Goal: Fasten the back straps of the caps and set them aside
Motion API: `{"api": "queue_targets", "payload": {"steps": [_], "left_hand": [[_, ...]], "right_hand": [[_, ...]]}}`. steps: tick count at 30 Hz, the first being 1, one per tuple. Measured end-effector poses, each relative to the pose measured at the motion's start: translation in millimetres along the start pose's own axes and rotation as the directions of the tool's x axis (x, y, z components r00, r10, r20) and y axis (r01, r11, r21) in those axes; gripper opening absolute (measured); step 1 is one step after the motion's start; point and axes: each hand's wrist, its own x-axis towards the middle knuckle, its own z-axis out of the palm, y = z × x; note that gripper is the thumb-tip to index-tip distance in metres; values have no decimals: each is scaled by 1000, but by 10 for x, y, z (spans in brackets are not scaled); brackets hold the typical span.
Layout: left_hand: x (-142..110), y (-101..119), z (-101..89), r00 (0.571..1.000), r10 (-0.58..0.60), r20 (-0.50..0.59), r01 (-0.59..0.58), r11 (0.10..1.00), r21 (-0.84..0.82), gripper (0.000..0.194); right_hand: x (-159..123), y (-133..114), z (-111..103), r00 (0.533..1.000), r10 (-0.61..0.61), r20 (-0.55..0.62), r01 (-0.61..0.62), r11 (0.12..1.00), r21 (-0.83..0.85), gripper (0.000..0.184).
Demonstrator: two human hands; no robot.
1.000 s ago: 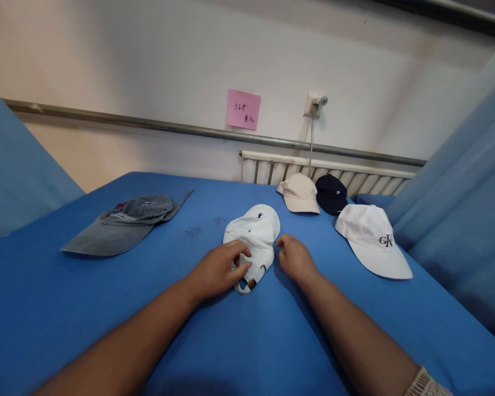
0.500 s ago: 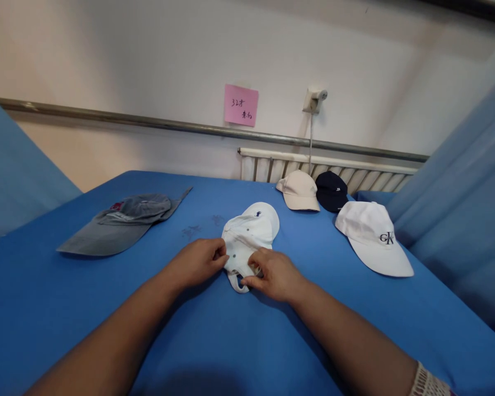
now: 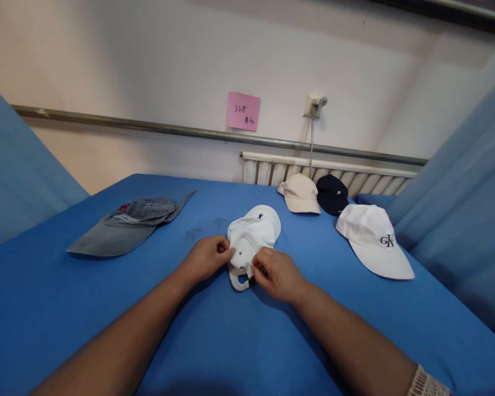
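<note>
A pale, almost white baseball cap (image 3: 247, 236) with a small dark emblem lies on the blue-covered table (image 3: 214, 341). Its brim points away from me, and its back opening with the strap faces me. My left hand (image 3: 208, 257) pinches the left edge of the cap's back between thumb and fingers. On the other side, my right hand (image 3: 278, 274) is closed on the right rear edge beside the strap. Part of that edge is hidden by the fingers.
A grey cap (image 3: 132, 223) lies to the left. Toward the back right are a beige cap (image 3: 300, 193), a dark navy cap (image 3: 332, 193) and a white cap (image 3: 373, 239) with black letters. Behind stand a radiator (image 3: 264, 169) and a metal rail (image 3: 169, 130); blue curtains (image 3: 470, 192) flank the table.
My right hand's fingers have closed tighter on the cap's rear edge by the strap. My left hand still pinches the left edge. The view has shifted slightly.
</note>
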Motion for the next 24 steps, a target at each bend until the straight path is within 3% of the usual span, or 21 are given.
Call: {"api": "queue_targets", "payload": {"steps": [3, 6, 9, 12, 15, 17, 19, 21, 24], "left_hand": [[-61, 113, -31, 991, 33, -131, -61, 975, -213, 28], [-166, 230, -18, 980, 109, -169, -145, 965, -220, 27], [-256, 308, 52, 977, 173, -123, -194, 965, -178, 25], [-298, 351, 121, 979, 183, -89, -199, 950, -241, 25], [-283, 350, 134, 982, 187, -22, -183, 920, -347, 25], [-247, 315, 111, 986, 168, -15, -162, 914, -373, 25], [-200, 259, 82, 990, 122, -78, -140, 937, -320, 24], [-159, 201, 73, 987, 87, -136, -115, 969, -219, 24], [-134, 150, 128, 991, 107, -87, -118, 984, -137, 29]], "right_hand": [[-16, 2, -70, 968, -27, -251, 54, 994, 99, 4], [-29, 12, -143, 936, -27, -352, 105, 973, 205, 6], [-31, -11, -151, 953, 5, -303, 77, 963, 258, 19], [-29, -69, -76, 987, 14, -162, 28, 967, 252, 35], [-25, -89, 36, 993, 76, -92, -48, 961, 274, 13], [-16, -51, 98, 979, 155, -130, -99, 928, 360, 3], [1, 16, 134, 952, 243, -189, -116, 852, 510, 9], [21, 85, 145, 925, 323, -200, -106, 724, 682, 14], [37, 143, 142, 917, 385, -109, -102, 487, 868, 18]]}}
